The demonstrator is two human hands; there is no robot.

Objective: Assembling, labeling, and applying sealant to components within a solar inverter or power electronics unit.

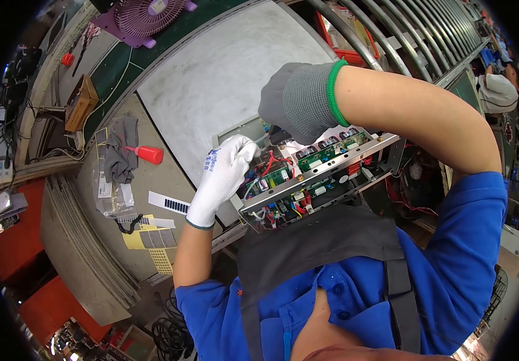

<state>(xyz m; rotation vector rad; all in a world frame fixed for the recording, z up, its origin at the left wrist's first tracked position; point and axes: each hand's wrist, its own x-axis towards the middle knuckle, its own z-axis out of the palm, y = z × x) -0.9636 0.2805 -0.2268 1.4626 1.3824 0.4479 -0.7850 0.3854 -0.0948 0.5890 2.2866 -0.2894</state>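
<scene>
Metal chassis [331,163], its top open, lay at the near edge of a broad pale tabletop [211,78], just in front of a dark apron [313,234]. Steel rollers [392,36] stretched away at upper right. The grey-gloved right hand [286,99] bent down over the chassis's far side, its fingers mostly hidden; I could not tell whether they pinched anything. The white-gloved left hand [226,165] reached to the left end, fingers curled close together; what lay between the tips could not be made out. A green circuit board [351,144] sat inside. Well left lay a crumpled grey cloth [122,150] and, beside it, a red bottle [149,154]. Red wires [279,161] looped near the left fingertips.
</scene>
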